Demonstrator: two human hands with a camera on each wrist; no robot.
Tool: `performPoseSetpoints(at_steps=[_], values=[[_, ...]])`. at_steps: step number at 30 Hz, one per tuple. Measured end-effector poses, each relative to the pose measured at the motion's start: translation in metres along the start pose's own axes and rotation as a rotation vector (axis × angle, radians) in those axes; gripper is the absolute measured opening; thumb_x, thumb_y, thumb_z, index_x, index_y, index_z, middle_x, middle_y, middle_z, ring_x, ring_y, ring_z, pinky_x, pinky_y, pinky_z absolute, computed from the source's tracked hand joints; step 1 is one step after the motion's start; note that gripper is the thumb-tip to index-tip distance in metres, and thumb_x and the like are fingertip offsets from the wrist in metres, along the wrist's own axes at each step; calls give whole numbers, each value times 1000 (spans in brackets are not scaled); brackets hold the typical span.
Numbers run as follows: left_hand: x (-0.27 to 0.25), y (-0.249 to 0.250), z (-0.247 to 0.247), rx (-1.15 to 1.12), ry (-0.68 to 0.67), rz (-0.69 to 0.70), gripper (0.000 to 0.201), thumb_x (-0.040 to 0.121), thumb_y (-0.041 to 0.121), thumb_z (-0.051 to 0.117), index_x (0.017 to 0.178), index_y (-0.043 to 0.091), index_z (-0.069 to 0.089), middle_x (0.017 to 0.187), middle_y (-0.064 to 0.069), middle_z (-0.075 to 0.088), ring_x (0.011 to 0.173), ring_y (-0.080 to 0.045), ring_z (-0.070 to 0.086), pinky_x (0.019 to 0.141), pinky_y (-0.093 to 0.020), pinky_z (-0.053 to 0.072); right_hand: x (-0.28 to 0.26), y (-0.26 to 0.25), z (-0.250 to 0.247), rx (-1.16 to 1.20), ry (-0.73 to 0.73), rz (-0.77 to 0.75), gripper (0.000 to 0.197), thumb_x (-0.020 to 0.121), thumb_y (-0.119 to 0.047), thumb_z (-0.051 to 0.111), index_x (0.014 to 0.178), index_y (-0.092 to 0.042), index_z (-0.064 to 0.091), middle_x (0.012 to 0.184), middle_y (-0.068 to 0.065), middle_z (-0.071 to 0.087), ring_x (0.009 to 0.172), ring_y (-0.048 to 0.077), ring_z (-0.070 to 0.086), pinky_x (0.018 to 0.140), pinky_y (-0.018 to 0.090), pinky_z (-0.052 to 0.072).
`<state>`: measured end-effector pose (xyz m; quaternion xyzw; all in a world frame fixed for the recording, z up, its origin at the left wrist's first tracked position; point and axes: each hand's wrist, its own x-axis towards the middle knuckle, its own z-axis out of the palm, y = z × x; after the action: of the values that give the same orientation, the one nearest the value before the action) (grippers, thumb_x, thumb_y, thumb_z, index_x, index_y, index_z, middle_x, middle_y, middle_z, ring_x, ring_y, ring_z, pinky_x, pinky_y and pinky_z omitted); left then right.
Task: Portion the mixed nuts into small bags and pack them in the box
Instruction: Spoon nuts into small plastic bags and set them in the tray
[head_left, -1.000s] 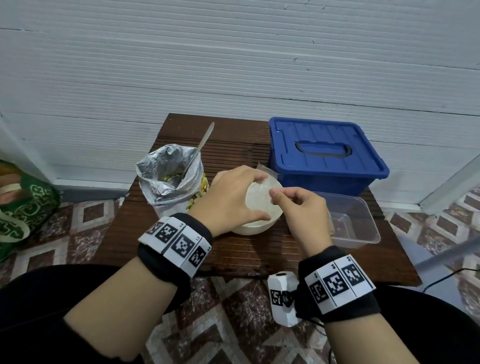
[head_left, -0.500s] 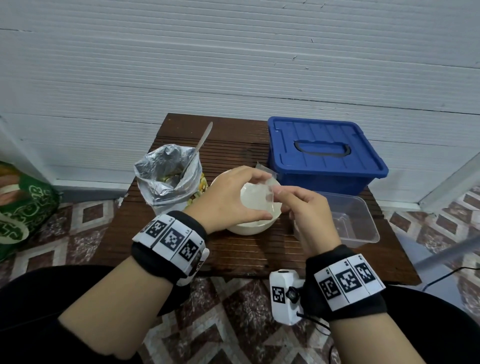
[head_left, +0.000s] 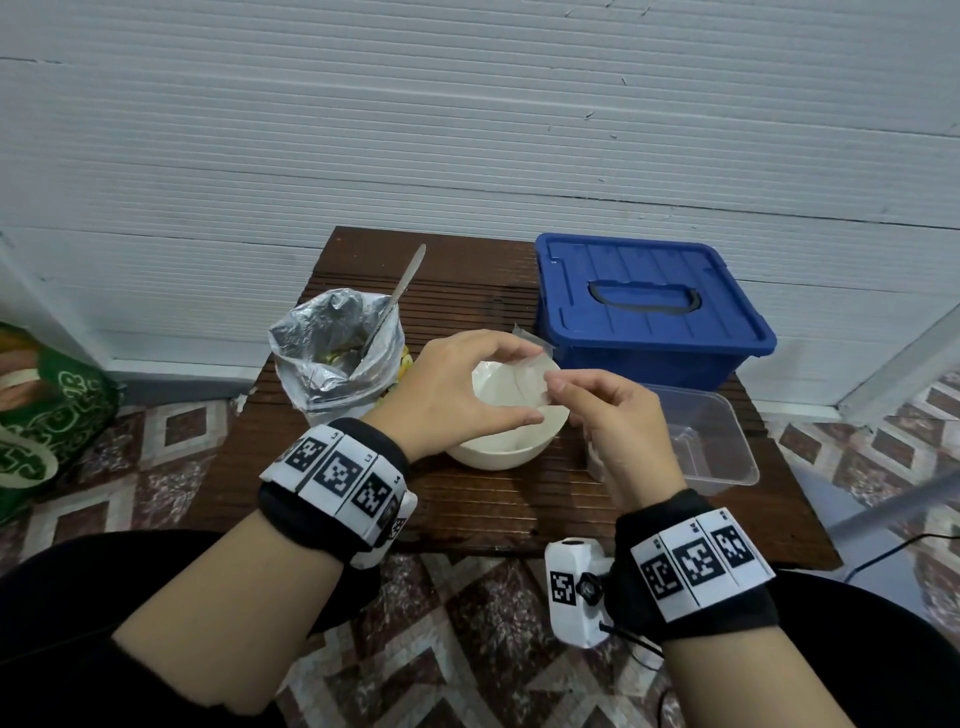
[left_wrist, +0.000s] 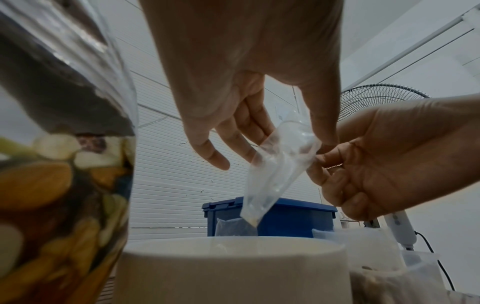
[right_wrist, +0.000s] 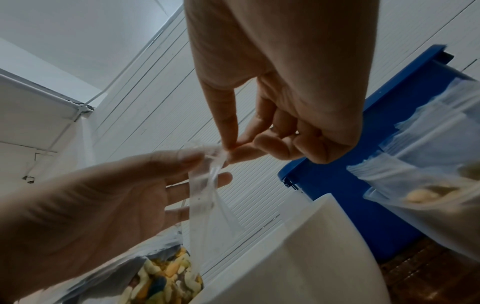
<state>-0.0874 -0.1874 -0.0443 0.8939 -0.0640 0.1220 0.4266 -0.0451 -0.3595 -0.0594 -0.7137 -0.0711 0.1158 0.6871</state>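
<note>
Closest to me, low in the head view, both hands meet at centre frame over the white bowl (head_left: 498, 441): my left hand (head_left: 457, 395) has thumb and fingertips pinched on the mouth of a small clear bag (head_left: 519, 387), and my right hand (head_left: 613, 415) pinches the opposite edge of that mouth, so the two hands are together, each clamped on the bag. In the left wrist view the bag (left_wrist: 275, 172) hangs limp and nearly empty, its lower corner above the bowl rim. I judge it feather-light, floppy and slick, with walls that cling together; the place to hold is the stiffer strip along the opening, one lip per hand, pulled gently apart, since pinching lower would only close it. To the left of the bowl stands the foil bag of mixed nuts (head_left: 337, 358) with a spoon (head_left: 397, 296) handle sticking out; the foil is crinkly and could tip if knocked. At the right of the surface (head_left: 467, 519) sits a clear tub (head_left: 717, 441), and beyond it, upper right, the blue box (head_left: 649, 306) with its lid on.
</note>
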Motion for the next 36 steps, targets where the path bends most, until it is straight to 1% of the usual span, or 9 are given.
performPoseSetpoints(at_steps=[4,7,10,14,19,24,29,32,36], values=[[0,1,-2,-36,41,-14,52,66,33,85,114,25,66,107,16,66,104,7,56,88,-2,38,-5,-9,0,-30,-28,-114,21,94,-23,54,93,-13,72,82,-7,70,72,-5,58,69,21,41],[0,3,-4,-77,62,-24,51,67,32,85,114,23,67,104,19,66,102,8,57,87,-4,41,-7,-15,3,-145,-78,-146,51,96,-46,34,84,-17,74,78,-23,67,75,-13,53,73,10,37],[-1,4,-5,-94,82,-21,49,68,31,85,113,23,68,102,15,68,97,5,61,88,-12,47,-3,-11,5,-250,-69,-250,66,94,-63,24,77,-22,73,90,-8,70,95,1,59,92,28,41],[-2,5,-4,-105,77,-35,44,67,28,86,108,21,70,97,11,70,90,0,65,84,-15,51,2,-6,3,-384,-26,-375,69,89,-72,15,72,-34,70,86,-2,66,95,19,59,90,52,41],[-2,5,-5,-68,48,-36,42,69,29,84,109,25,70,99,12,70,92,2,63,85,-15,50,2,-12,4,-299,-68,-367,78,82,-81,11,78,-32,72,89,-13,70,92,-1,60,87,28,41],[-2,3,-7,-83,26,-43,37,73,24,82,106,32,68,99,9,72,92,-1,64,86,-23,52,4,-11,2,-473,-75,-349,73,82,-81,2,79,-51,68,95,-16,66,105,14,56,98,54,36],[-2,7,-11,-97,52,-42,35,74,20,81,104,30,68,97,8,72,91,-1,64,85,-23,52,-1,-16,3,-266,-45,-321,77,83,-78,12,85,-34,74,94,-12,70,91,6,59,84,29,40],[-1,15,-26,-128,92,-30,35,77,19,79,110,23,69,100,10,71,92,2,64,83,-17,51,0,-20,8,-131,67,-341,75,92,-65,12,90,-26,76,86,-3,70,81,14,57,76,27,38],[-2,26,-62,-101,198,-26,36,78,28,76,111,31,65,100,14,70,91,2,64,81,-18,52,10,-29,25,-16,82,-305,68,93,-56,15,93,-21,74,79,0,67,72,10,52,72,24,38]])
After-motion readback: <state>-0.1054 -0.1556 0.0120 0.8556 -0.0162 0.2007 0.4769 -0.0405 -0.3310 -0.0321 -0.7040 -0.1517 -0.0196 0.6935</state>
